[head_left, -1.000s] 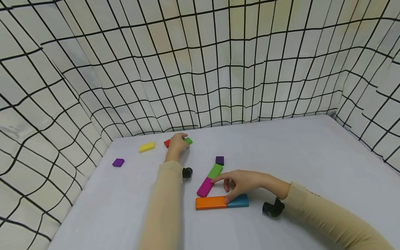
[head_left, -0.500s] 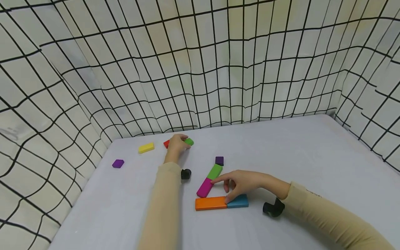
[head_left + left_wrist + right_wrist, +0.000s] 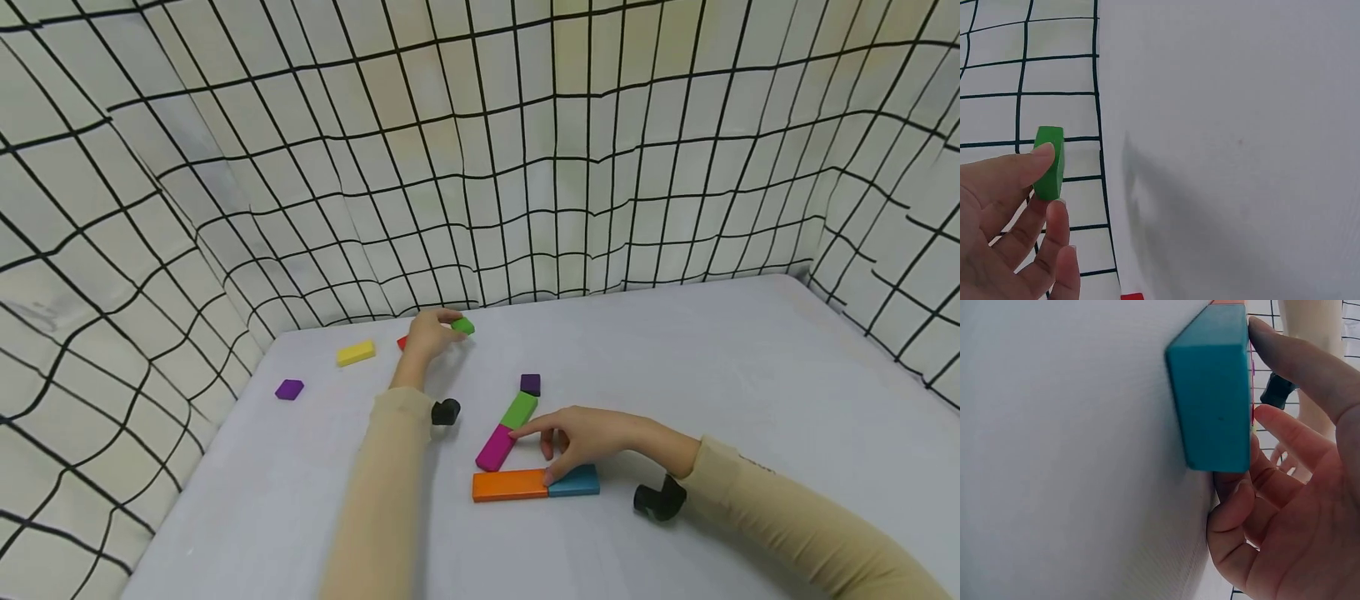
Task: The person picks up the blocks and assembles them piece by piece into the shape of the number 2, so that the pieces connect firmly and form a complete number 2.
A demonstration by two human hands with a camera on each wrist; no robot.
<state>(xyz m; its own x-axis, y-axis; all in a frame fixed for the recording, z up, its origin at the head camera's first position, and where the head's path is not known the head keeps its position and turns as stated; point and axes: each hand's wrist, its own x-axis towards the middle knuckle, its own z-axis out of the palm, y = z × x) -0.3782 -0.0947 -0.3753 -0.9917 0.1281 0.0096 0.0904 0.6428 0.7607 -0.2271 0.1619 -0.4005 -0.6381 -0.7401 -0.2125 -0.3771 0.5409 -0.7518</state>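
Note:
Far out near the netting, my left hand (image 3: 431, 333) pinches a green block (image 3: 1050, 178) between thumb and fingers; in the left wrist view its shadow lies apart on the table. A red block (image 3: 402, 342) is mostly hidden behind that hand. My right hand (image 3: 592, 433) rests over a group of blocks. Its index fingertip touches the magenta block (image 3: 495, 448), and its thumb is at the seam of the orange block (image 3: 510, 485) and the blue block (image 3: 1216, 406). A light green block (image 3: 519, 410) continues the magenta one, with a dark purple block (image 3: 530, 384) at its far end.
A yellow block (image 3: 356, 353) and a purple block (image 3: 289, 389) lie on the left of the white table (image 3: 712, 358). Black grid netting (image 3: 525, 167) rises along the back and both sides. A black wrist camera (image 3: 660, 498) sits under the right wrist.
My left hand has moved slightly away and to the right with the green block, drawing off from the red block. The right hand stays in place.

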